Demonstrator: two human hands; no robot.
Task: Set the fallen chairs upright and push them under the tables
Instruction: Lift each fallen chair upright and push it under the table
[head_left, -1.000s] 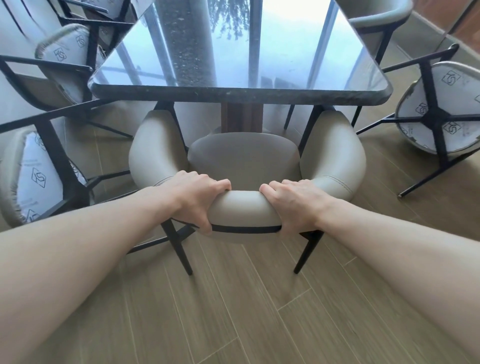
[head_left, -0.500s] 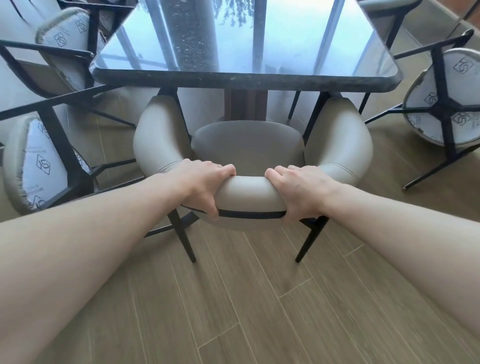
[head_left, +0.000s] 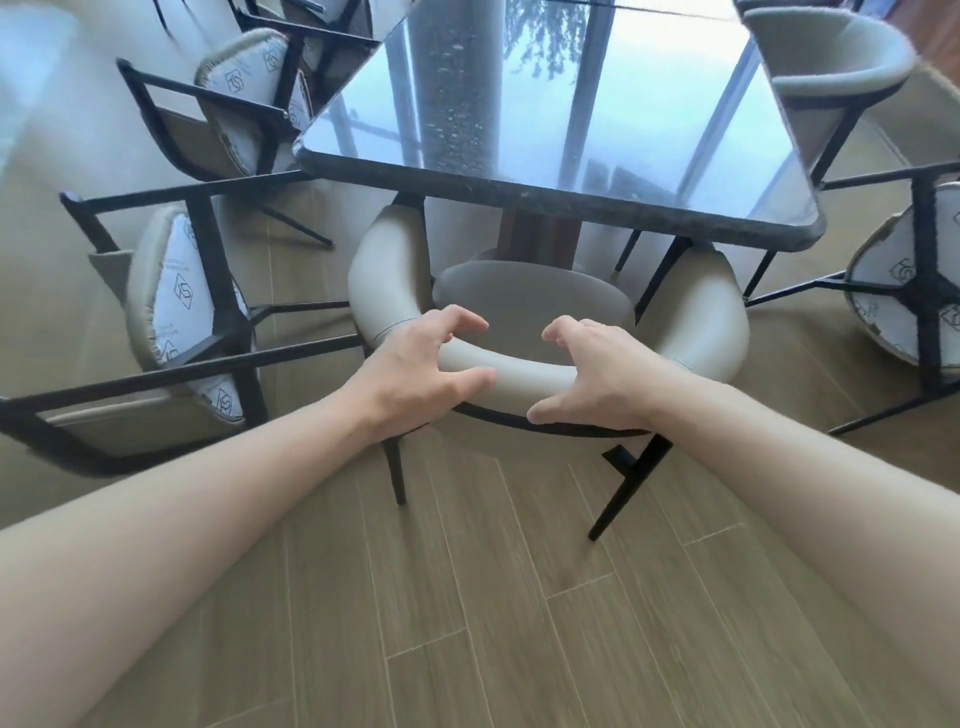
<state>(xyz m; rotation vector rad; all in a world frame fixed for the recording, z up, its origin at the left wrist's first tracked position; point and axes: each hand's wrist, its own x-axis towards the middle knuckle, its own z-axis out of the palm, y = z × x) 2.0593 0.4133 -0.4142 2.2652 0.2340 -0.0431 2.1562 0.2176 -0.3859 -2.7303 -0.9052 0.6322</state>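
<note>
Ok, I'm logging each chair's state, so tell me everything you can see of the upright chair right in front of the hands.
The upright chair stands on thin black legs on the wood-look floor, pushed partly under the dark glossy table. Its curved backrest and round seat look like smooth beige upholstery, with a black frame strip under the back. The arm ends reach beneath the table edge. The left hand and right hand sit over the backrest, fingers spread open rather than gripping.
</note>
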